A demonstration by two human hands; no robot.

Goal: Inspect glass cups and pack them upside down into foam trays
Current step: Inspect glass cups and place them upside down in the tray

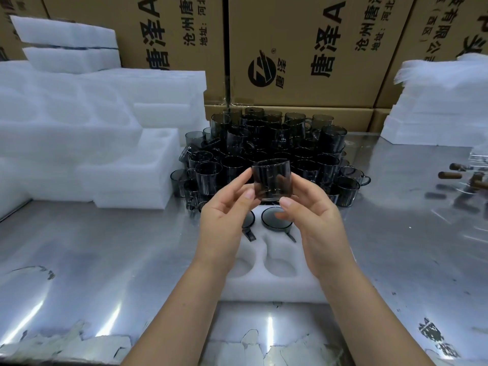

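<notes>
Closest to the camera was the shiny metal table, scuffed along the near edge, with a white foam tray sitting on it between the person's forearms. The tray's two near pockets showed bare foam. In the two far pockets sat smoked glass cups turned bottom up: the right packed cup was plain to see, while the left packed cup was mostly hidden behind a wrist.

Just above that far end of the tray, both hands had the held cup up in the air, slightly tilted. I honestly couldn't tell which end was up. The left hand pinched its left side between thumb and forefinger, other fingers loosely curled behind. The right hand had its thumb on the lower edge and its fingers wrapped round the far right side. So both sets of fingers were clamped on that one cup.

Right behind it was a big pile of cups, same dark glass, handles sticking out, stacked a few layers high. To the left, stacked foam trays stood just beside the pile. Off to the right, well apart, was another foam stack. At the very back, cardboard boxes with printed Chinese text made a wall.
</notes>
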